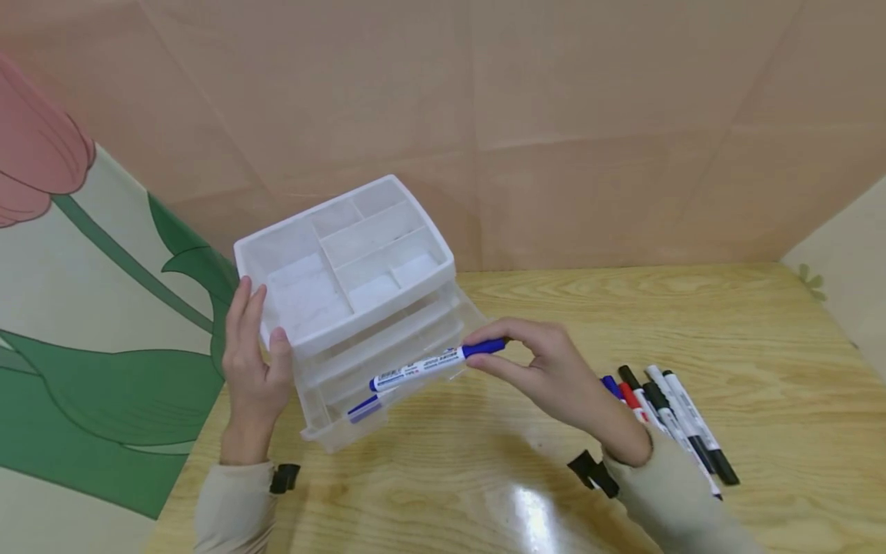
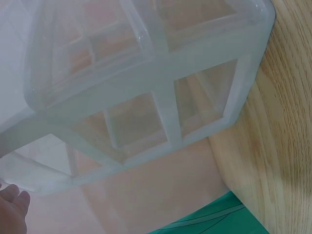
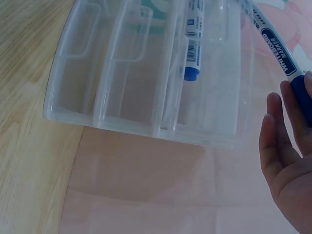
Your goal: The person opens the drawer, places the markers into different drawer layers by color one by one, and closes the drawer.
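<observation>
A white plastic drawer organizer (image 1: 314,223) with a divided top tray has a clear drawer (image 1: 344,438) pulled out at its front. My left hand (image 1: 252,354) rests against its left side, fingers extended along the edge; in the left wrist view, its fingertips (image 2: 14,195) are right at the frame. Between thumb and fingers my right hand (image 1: 547,369) pinches a blue whiteboard marker (image 1: 418,368) by its cap, tilted above the open drawer. Another blue marker (image 3: 193,51) lies inside the drawer, seen through clear plastic in the right wrist view.
Several markers with black, red and blue caps lie in a bunch on the wooden table (image 1: 484,477), including a red-capped marker (image 1: 630,396), partly behind my right forearm. A peach-coloured backdrop (image 1: 588,154) rises behind the organizer, with a tulip-printed panel (image 1: 104,308) at the left.
</observation>
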A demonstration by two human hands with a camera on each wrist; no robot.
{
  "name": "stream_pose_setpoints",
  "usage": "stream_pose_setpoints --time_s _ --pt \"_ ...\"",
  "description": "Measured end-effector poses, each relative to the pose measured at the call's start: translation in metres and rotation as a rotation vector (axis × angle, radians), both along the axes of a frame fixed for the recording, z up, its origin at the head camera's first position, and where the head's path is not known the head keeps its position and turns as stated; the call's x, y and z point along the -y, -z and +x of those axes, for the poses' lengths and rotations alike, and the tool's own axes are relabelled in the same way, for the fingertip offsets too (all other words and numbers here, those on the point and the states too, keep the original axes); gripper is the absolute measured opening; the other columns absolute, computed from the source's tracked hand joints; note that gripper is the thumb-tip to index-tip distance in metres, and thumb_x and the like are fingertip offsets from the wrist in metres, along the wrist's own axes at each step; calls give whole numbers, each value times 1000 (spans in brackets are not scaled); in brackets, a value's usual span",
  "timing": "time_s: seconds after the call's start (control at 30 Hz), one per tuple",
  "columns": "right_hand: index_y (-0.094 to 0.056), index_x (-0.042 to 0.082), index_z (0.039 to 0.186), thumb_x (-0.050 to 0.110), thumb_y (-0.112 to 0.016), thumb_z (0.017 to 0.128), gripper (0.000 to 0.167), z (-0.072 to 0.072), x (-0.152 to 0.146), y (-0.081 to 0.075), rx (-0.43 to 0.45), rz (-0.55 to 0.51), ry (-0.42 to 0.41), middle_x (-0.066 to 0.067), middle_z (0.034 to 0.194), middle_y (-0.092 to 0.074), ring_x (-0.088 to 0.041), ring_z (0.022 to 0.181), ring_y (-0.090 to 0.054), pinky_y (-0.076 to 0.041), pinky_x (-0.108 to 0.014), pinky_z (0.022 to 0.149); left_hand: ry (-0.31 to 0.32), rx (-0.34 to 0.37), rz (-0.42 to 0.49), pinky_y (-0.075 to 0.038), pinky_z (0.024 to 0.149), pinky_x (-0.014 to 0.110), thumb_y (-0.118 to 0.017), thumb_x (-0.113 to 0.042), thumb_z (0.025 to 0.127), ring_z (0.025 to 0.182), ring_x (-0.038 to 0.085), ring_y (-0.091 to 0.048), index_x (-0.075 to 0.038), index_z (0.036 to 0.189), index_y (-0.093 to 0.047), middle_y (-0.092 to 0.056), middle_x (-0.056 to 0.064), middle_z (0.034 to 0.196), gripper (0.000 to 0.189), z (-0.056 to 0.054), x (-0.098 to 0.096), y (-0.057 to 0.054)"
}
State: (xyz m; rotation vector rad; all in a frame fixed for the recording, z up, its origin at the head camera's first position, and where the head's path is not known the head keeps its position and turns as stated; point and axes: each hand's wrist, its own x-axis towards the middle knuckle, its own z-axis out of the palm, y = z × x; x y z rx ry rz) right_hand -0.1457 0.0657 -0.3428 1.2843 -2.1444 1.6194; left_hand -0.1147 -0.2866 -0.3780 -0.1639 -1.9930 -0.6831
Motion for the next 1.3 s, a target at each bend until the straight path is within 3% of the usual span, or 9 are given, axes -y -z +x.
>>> stream_pose_setpoints --time_s 0.4,0.63,0.97,1.3 --pt "-72 7 105 2 -72 85 21 -9 22 1 -75 54 -65 -2 99 -76 -12 92 -71 -57 -25 81 2 -8 -12 -36 115 32 -49 -21 92 136 40 -47 4 135 -56 -48 22 148 50 1 -1 -2" --pt "-72 7 106 8 -69 89 18 -7 32 -3 -17 111 -83 -1 100 -75 -9 92 -69 -57 -27 81 -12 12 -19 -38 114 40 -49 -21 91 137 39 -47 2 136 -56 -48 20 149 51 2 -1 -3" --pt "-73 9 108 17 -70 90 20 -7 44 -6 47 189 -103 4 99 -74 -5 89 -66 -56 -24 79 -5 24 -25 -38 114 41 -47 -23 93 138 38 -46 2 137 -54 -46 19 151 52 4 -2 -5" --pt "-72 9 104 17 -73 88 18 -11 50 -3 1 212 -88 3 95 -74 -4 84 -65 -54 -21 73 -6 21 -21 -39 114 42 -47 -21 92 138 38 -46 2 137 -55 -47 20 150 51 4 -3 -4"
